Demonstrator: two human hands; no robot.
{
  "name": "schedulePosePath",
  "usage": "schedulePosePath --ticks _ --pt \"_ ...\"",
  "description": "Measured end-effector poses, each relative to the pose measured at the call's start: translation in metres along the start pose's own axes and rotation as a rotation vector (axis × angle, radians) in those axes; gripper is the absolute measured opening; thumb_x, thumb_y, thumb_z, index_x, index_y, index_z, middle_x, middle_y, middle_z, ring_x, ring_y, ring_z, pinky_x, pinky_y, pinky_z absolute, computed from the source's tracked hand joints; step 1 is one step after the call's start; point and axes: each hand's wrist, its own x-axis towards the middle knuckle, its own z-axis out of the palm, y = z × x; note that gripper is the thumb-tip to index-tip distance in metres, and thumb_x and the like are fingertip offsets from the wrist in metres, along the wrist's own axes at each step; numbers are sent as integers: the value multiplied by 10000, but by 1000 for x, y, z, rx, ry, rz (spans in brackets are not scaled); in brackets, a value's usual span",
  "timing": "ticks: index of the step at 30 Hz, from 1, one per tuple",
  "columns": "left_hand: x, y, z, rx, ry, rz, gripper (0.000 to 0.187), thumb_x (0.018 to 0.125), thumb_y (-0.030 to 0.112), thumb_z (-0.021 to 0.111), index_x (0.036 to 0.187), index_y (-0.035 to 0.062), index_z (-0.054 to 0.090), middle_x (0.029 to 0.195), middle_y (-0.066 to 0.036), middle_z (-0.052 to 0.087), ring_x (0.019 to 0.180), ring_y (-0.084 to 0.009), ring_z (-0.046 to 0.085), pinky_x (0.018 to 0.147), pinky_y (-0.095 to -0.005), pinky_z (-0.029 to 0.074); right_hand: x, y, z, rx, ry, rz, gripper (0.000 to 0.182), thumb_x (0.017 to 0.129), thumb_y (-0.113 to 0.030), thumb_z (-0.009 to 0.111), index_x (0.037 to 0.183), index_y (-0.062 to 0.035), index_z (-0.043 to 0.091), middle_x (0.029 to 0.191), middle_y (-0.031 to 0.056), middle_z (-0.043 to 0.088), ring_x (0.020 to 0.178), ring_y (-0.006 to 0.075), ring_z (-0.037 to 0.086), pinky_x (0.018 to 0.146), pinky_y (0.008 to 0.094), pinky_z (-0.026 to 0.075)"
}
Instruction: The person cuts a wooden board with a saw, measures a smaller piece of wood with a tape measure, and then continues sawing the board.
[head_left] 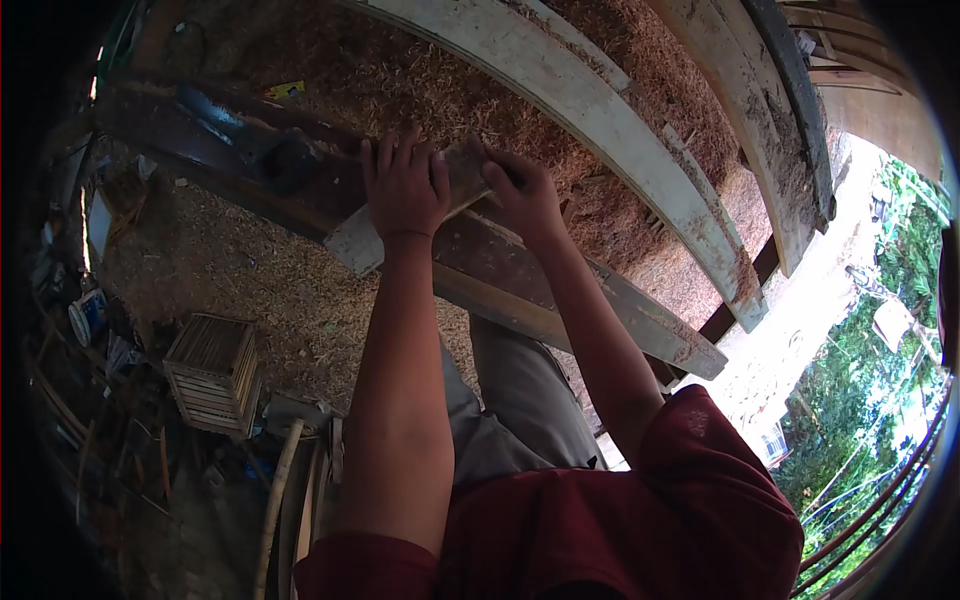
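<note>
A short, pale wooden board [355, 240] lies at a slant across a long dark plank bench [490, 258]. My left hand [405, 190] rests palm down on top of the board, fingers stretched out and slightly apart toward its far side. At the board's right end, my right hand [522, 195] has its fingers bent and closed on the edge. The tips of those fingers are partly hidden, and the board's middle is covered by my left hand. On the left part of the bench sits a dark tool with a bluish sheen [285, 155], too dim to name.
Long curved pale timbers [600, 130] arch beyond the bench on the right. Wood shavings [300, 285] cover the ground. A slatted wooden crate [210, 370] stands at lower left, near a white and blue bucket [90, 315]. A yellow packet [285, 90] lies past the bench.
</note>
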Motion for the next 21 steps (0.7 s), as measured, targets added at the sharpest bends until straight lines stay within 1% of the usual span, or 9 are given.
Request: schedulePosePath --ticks 4,5,7,10,13,16,17,20,21 --pt "0 0 2 -16 14 -4 342 1071 299 460 1115 84 722 1356 -66 677 1396 -326 534 1268 -592 290 -31 26 -18 35 -30 33 406 996 -280 741 1282 8 739 1117 184 791 1069 199 739 954 350 556" --pt "-1 1 1 -11 9 1 343 1070 295 457 1127 82 719 1354 -68 677 1386 -325 539 1267 -590 292 -28 31 -19 21 -32 52 402 997 -276 741 1282 7 739 1117 181 790 1062 196 738 952 349 556" --pt "1 -1 2 6 16 12 344 1067 287 453 1151 77 712 1349 -73 676 1366 -323 551 1266 -586 297 -9 13 -12 -5 -40 74 395 998 -269 742 1283 5 740 1118 176 790 1047 191 736 948 347 556" --pt "1 -1 4 37 14 7 350 1063 277 447 1179 69 704 1334 -84 677 1333 -319 569 1266 -581 295 25 -24 6 213 -33 -62 387 1003 -250 742 1293 5 729 1111 158 789 1031 177 728 934 338 557" --pt "1 -1 2 10 32 21 341 1049 273 478 1203 62 697 1282 -99 689 1298 -325 586 1269 -577 290 30 -45 8 237 67 -203 343 978 -185 755 1275 -15 734 1142 153 768 1017 204 737 912 348 570" --pt "2 0 -7 -53 10 39 317 1047 291 510 1195 87 702 1212 -103 701 1274 -319 598 1272 -585 275 37 -54 -20 -191 338 -574 318 934 -108 766 1243 -38 745 1201 148 730 1009 248 738 891 367 583" --pt "2 0 -10 -86 5 49 306 1046 300 524 1188 97 705 1197 -101 703 1260 -319 605 1271 -589 272 45 -49 -28 -216 406 -618 266 899 -64 769 1165 -49 752 1264 148 696 998 289 730 872 382 592" --pt "3 -2 -15 -204 -28 60 283 1050 324 559 1170 119 711 1164 -97 708 1221 -318 626 1272 -607 251 75 -44 -52 -270 516 -713 215 898 -68 773 1109 -58 734 1279 132 701 1064 309 718 890 393 589" --pt "2 -5 -16 -256 -46 54 280 1055 332 564 1163 121 713 1161 -97 709 1210 -319 632 1274 -617 237 83 -45 -58 -334 524 -673 214 890 -75 776 1093 -81 712 1318 143 681 1186 351 668 975 464 557"
